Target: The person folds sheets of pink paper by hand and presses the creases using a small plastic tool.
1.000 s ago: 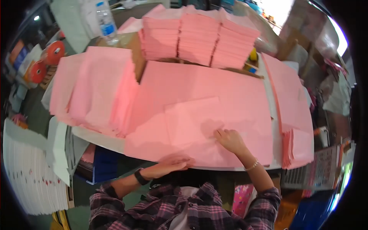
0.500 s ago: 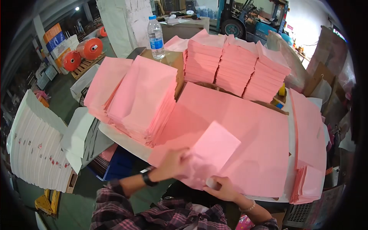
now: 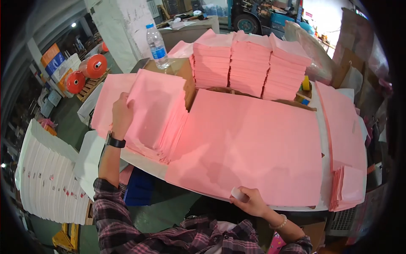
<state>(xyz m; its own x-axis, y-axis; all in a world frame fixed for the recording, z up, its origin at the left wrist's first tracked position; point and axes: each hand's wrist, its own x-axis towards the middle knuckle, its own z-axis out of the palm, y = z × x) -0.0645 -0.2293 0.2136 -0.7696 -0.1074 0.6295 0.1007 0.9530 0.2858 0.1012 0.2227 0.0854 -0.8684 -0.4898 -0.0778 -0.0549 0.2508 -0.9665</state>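
My left hand (image 3: 122, 111), with a black watch at the wrist, is at the left edge of the front stack of folded pink sheets (image 3: 158, 106). Its fingers are curled at the top sheet's edge, which looks slightly raised. Near the table's front edge, my right hand (image 3: 250, 202) holds a small whitish curved piece (image 3: 240, 194) between thumb and fingers. Between the hands lies a large flat pink sheet (image 3: 258, 144). Another pink pile (image 3: 105, 97) sits just left of the front stack.
Tall pink stacks (image 3: 249, 63) stand at the back, near a water bottle (image 3: 157, 47) on a cardboard box (image 3: 179, 70). Long pink sheets (image 3: 342, 122) and a small folded pile (image 3: 347, 186) lie at the right. A white stack (image 3: 50, 178) stands at the left.
My left hand has moved up and left to the folded stack. The small pink sheet over the large one is no longer there. My right hand stays near the front edge.
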